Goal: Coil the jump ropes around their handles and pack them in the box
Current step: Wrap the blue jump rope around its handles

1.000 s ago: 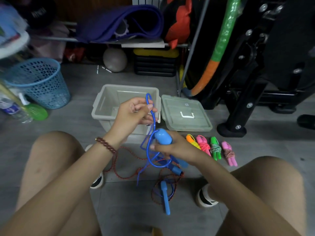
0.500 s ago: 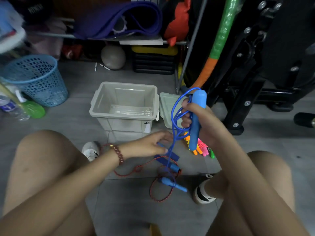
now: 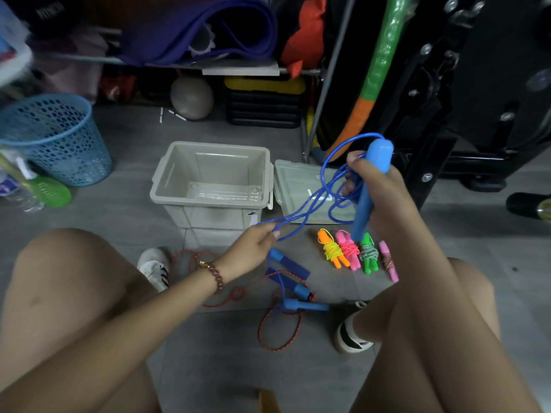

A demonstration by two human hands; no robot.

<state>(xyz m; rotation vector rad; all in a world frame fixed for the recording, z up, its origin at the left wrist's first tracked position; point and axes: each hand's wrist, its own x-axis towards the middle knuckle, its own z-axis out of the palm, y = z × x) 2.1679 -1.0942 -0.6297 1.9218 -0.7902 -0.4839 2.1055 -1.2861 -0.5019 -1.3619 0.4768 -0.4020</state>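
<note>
My right hand (image 3: 378, 192) grips a light blue jump rope handle (image 3: 371, 186) held upright above the box lid, with loops of its blue rope (image 3: 325, 192) hanging beside it. My left hand (image 3: 253, 248) pinches a strand of that blue rope lower down, in front of the open grey box (image 3: 208, 201), which holds nothing I can see. On the floor lie the other blue handles (image 3: 298, 275) tangled with a red braided rope (image 3: 280, 335). Several coiled ropes, orange (image 3: 331, 248), pink (image 3: 347, 250), green (image 3: 368, 254) and light pink (image 3: 389, 260), lie in a row.
The grey box lid (image 3: 295, 186) lies right of the box. A blue mesh basket (image 3: 56, 138) and a green bottle (image 3: 50, 192) stand at the left. Black exercise equipment (image 3: 462, 99) fills the right. My knees and shoes frame the floor space.
My right hand stays raised with the blue handle. My left hand has moved up and right, drawing a strand of blue rope taut towards the box.
</note>
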